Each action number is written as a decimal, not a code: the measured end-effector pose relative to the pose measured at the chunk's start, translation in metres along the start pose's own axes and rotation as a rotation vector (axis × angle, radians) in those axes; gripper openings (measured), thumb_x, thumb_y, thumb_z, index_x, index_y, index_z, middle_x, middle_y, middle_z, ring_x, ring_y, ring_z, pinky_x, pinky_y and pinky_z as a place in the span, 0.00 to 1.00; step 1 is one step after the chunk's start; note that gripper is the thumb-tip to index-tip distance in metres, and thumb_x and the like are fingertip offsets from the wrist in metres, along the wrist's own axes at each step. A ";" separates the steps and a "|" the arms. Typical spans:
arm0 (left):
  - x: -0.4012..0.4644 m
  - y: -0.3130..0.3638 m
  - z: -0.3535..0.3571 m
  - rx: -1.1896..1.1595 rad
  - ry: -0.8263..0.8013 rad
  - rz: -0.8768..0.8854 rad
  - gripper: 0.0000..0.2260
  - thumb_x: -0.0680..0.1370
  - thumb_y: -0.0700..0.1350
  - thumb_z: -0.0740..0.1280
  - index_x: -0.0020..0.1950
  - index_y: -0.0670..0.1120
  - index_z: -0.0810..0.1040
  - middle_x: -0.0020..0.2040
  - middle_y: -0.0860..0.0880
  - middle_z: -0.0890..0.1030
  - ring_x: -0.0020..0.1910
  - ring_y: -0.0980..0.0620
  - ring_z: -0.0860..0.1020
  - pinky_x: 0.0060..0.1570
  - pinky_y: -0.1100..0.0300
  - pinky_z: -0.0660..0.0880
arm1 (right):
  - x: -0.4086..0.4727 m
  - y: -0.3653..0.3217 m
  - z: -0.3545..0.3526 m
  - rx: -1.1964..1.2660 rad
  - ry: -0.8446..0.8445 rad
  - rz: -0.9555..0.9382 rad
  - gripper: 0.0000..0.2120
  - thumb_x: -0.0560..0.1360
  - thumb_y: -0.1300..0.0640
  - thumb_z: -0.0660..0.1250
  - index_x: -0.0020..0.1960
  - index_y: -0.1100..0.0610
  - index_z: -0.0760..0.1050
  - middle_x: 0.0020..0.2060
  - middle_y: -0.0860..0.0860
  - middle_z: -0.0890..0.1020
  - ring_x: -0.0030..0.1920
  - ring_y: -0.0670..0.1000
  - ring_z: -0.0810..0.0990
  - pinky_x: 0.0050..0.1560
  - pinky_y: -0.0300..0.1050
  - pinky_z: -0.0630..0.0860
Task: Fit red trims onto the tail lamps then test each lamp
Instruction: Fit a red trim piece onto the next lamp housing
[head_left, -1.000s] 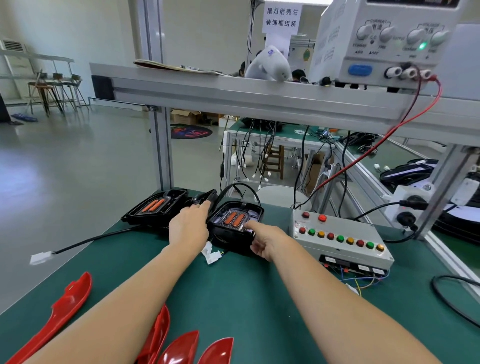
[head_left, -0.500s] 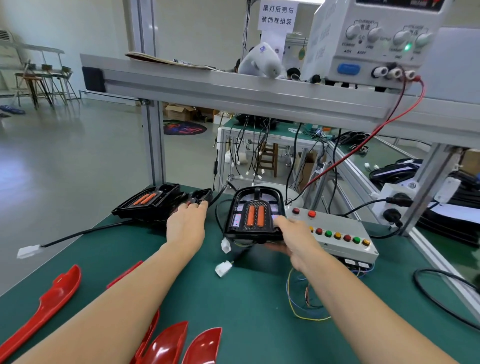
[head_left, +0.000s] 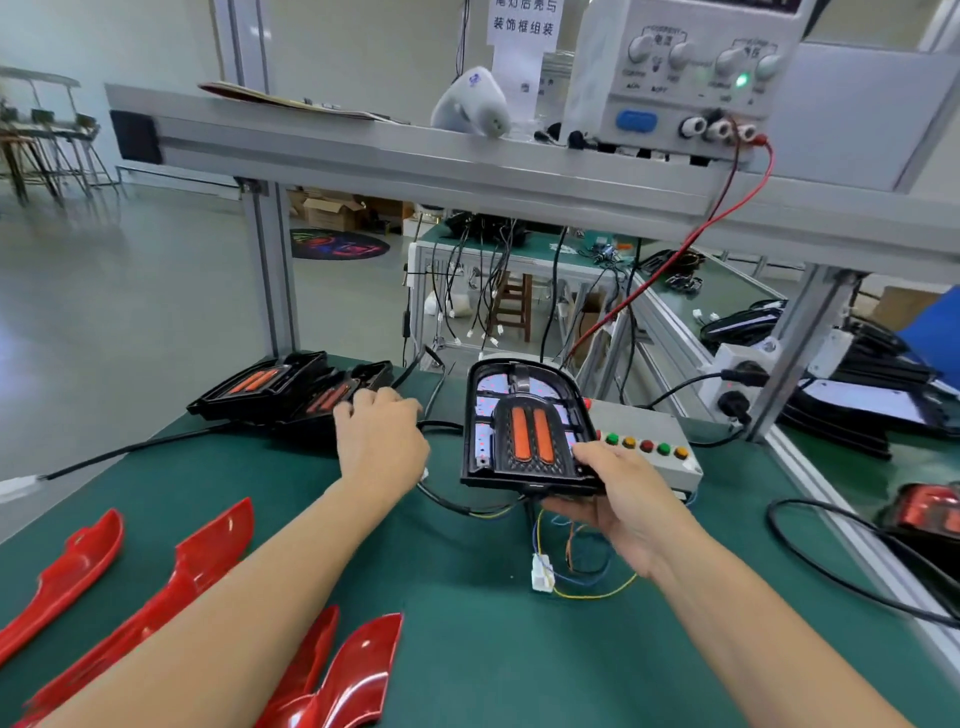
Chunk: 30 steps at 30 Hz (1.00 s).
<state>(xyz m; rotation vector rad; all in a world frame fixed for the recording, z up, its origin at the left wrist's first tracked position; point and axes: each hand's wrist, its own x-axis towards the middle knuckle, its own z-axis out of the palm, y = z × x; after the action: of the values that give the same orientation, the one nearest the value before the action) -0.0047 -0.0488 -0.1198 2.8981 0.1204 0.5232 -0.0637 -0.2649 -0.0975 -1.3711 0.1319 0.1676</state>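
At a green-matted workbench (head_left: 467, 649), a worker's right hand (head_left: 618, 499) grips the near right corner of a black tail lamp (head_left: 524, 431), thumb on top and fingers beneath, holding it tilted up off the mat just in front of the grey button box (head_left: 649, 447). The left hand (head_left: 382, 441), left of that lamp, rests knuckles-up with fingers curled near a black cable (head_left: 441, 426); whether it pinches the cable cannot be told. The lamp carries no red trim yet, so the step in hand looks like bringing it forward for fitting: best done by setting it flat on the mat, keeping its dangling white connector (head_left: 541, 571) and coloured wires free, then seating a trim along the housing edge. Counted: 1 lamp in hand, at least 2 more lamps (head_left: 291, 389) stacked left of it, and 4 red trims (head_left: 208, 551) on the mat nearer the worker.
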 end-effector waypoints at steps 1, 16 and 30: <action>-0.004 0.004 -0.002 0.011 0.019 0.010 0.17 0.77 0.42 0.59 0.64 0.53 0.76 0.64 0.49 0.74 0.63 0.46 0.68 0.59 0.52 0.62 | -0.004 0.002 -0.002 0.034 0.000 -0.006 0.11 0.80 0.62 0.59 0.49 0.63 0.80 0.42 0.57 0.86 0.38 0.52 0.85 0.35 0.44 0.82; -0.091 0.054 0.025 -0.256 -0.325 0.122 0.16 0.80 0.44 0.56 0.65 0.53 0.73 0.66 0.54 0.73 0.68 0.50 0.67 0.71 0.46 0.56 | -0.067 0.041 -0.044 0.238 0.091 -0.097 0.11 0.79 0.63 0.60 0.52 0.65 0.80 0.48 0.60 0.85 0.43 0.52 0.85 0.39 0.44 0.82; -0.101 0.091 0.027 -0.734 -0.416 0.268 0.30 0.71 0.30 0.59 0.70 0.50 0.70 0.70 0.51 0.69 0.69 0.51 0.67 0.69 0.56 0.62 | -0.111 0.083 -0.075 0.470 0.186 -0.042 0.12 0.77 0.67 0.59 0.56 0.71 0.75 0.49 0.62 0.84 0.45 0.52 0.85 0.43 0.46 0.82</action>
<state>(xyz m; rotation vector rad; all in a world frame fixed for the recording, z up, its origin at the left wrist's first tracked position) -0.0850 -0.1535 -0.1601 2.2321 -0.4326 -0.0259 -0.1889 -0.3274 -0.1702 -0.9177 0.2793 -0.0281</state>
